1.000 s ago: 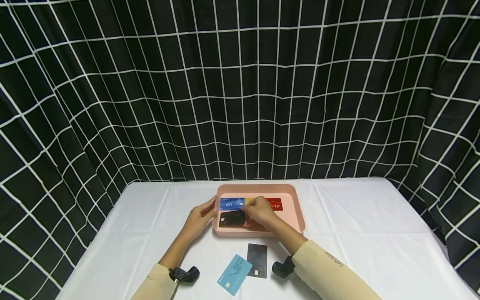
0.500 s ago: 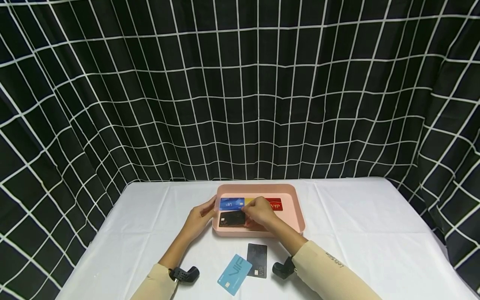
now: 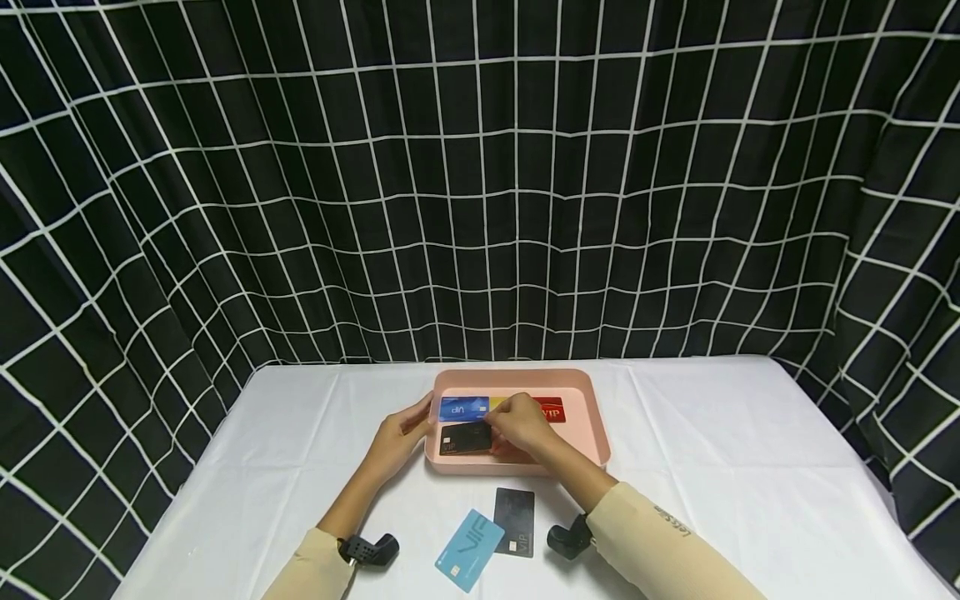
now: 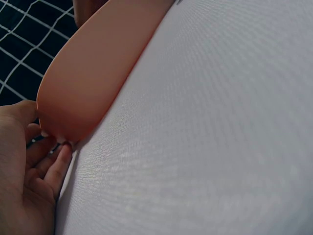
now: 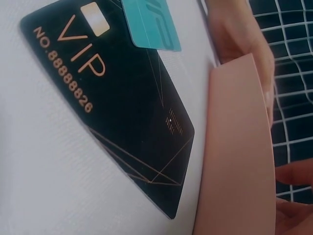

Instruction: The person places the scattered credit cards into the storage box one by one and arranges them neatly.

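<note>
A pink tray (image 3: 581,433) sits on the white-covered table. My left hand (image 3: 397,446) grips its left end; in the left wrist view the thumb lies at the rim and the fingers near the tray's bottom. Inside the tray, my right hand (image 3: 520,423) pinches the right end of a black VIP card (image 3: 462,440), its fingertips partly hidden. Behind that card a blue card (image 3: 459,409), a yellow card (image 3: 495,402) and a red card (image 3: 555,410) form a row; the right hand covers most of the yellow one.
In front of the tray, a light blue VIP card (image 3: 468,550) overlaps a dark VIP card (image 3: 517,517) on the white cloth (image 3: 712,500). The dark card (image 5: 122,93) lies close to the tray's near wall (image 5: 234,147). A black gridded curtain (image 3: 525,208) hangs behind the table.
The black card in the tray has shifted very slightly to the right with my right hand. My left hand and the tray stay where they were.
</note>
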### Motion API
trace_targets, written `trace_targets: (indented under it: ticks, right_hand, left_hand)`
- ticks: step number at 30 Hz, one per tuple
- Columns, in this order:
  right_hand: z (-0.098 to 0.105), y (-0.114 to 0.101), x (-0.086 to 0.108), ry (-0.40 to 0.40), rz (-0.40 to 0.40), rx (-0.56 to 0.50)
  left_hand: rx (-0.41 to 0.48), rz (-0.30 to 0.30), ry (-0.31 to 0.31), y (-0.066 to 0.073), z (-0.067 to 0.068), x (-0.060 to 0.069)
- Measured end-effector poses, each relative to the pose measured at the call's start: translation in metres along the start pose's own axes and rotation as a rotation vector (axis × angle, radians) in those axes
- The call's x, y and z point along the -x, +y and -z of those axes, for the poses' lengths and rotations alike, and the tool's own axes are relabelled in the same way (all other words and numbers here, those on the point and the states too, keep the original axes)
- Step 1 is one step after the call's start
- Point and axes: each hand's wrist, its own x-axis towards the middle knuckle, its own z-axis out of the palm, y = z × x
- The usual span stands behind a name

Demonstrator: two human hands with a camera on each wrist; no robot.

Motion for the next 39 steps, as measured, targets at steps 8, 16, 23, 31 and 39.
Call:
trace_targets:
  ticks: [8,16,23,31,39]
  right_hand:
    - [0.002,0.001,0.003,-0.008,0.029,0.025]
    - [0.002,-0.001,0.005,-0.012,0.059,0.094]
    - [0.004,-0.001,0.006,-0.005,0.070,0.128]
    - [0.010,-0.003,0.013,-0.041,0.111,0.070]
    - [0.019,-0.005,0.026,-0.094,0.172,0.050]
  left_hand:
    - [-0.052,0.012,-0.006,-0.002,0.001,0.001]
    - [-0.043,0.018,-0.008,-0.001,0.001,0.001]
    - [-0.048,0.032,-0.010,0.000,0.001,0.000]
    - [-0.054,0.040,-0.008,0.000,0.000,-0.001]
    - [-0.033,0.024,0.010,0.001,-0.002,0.000]
